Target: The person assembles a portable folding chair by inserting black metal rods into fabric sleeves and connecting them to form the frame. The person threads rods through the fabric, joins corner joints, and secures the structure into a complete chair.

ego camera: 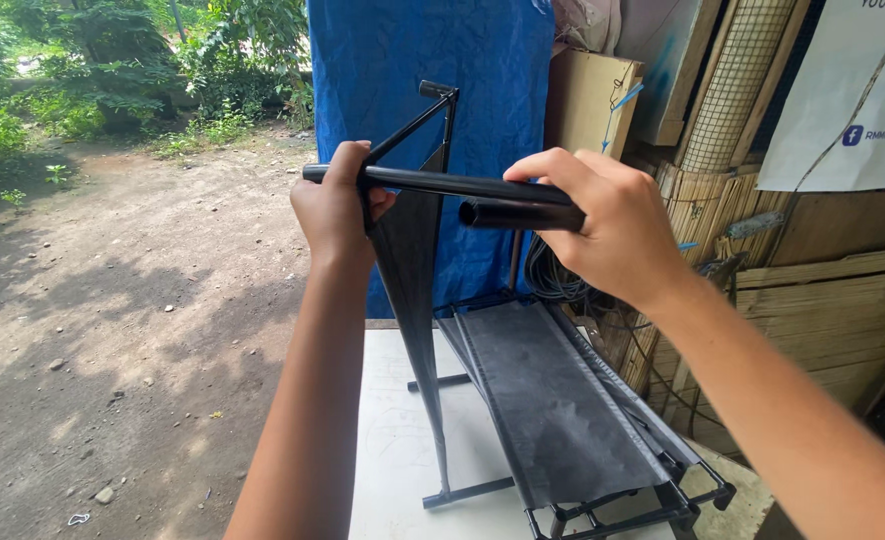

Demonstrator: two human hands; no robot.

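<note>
My left hand [334,208] grips the left part of a long black tube [442,184], held level in front of me, where a dark fabric panel [410,260] hangs from it. My right hand [602,220] wraps the tube's right part together with a second, shorter black tube [507,214] whose open end faces left. Below stands a black metal folding frame [602,505] with a grey fabric shelf [547,395] sloping down toward me. An angled black strut [432,112] rises behind my left hand.
The frame rests on a white table [392,450]. A blue tarp [432,90] hangs behind it. Cardboard [587,100], bamboo mats [812,300] and a wire mesh panel [737,80] are stacked on the right. Bare dirt ground [132,330] and greenery lie to the left.
</note>
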